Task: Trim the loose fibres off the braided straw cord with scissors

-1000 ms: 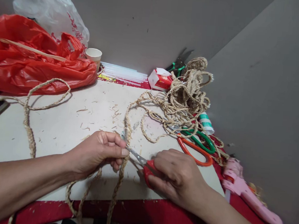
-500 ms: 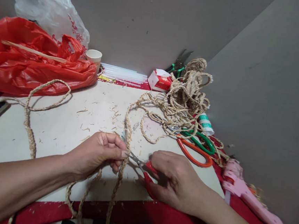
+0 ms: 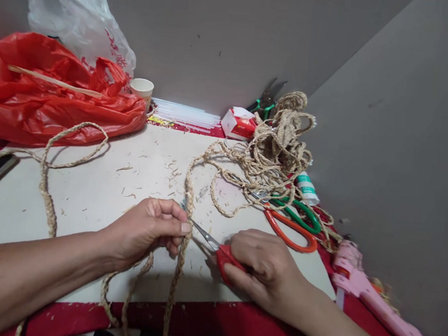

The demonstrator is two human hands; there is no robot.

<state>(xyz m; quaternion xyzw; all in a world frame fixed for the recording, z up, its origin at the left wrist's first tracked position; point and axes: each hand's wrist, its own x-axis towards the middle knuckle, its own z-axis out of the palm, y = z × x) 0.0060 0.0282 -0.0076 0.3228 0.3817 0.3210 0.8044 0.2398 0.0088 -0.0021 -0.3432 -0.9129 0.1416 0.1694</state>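
Observation:
A braided straw rope (image 3: 178,268) runs down the middle of the white board and over its front edge. My left hand (image 3: 164,225) pinches this rope between thumb and fingers. My right hand (image 3: 260,263) is closed round the red handles of small scissors (image 3: 207,235). Their blades look nearly closed, and the tips touch the rope just beside my left thumb. The rope leads back to a tangled heap of braid (image 3: 281,141) at the back right. Another length of braid (image 3: 50,210) loops on the left, partly hidden by my left forearm.
Orange-and-green-handled scissors (image 3: 293,229) lie right of my right hand, near a pink glue gun (image 3: 373,296). At the back are a red bag (image 3: 57,106), paper cup (image 3: 141,88), clear sticks (image 3: 185,113) and red-white box (image 3: 239,123). Straw scraps dot the board (image 3: 99,199).
The small scissors have gone from spread to nearly closed, and the fingers of my right hand have drawn together. Their tips sit slightly higher on the rope. The view has shifted slightly.

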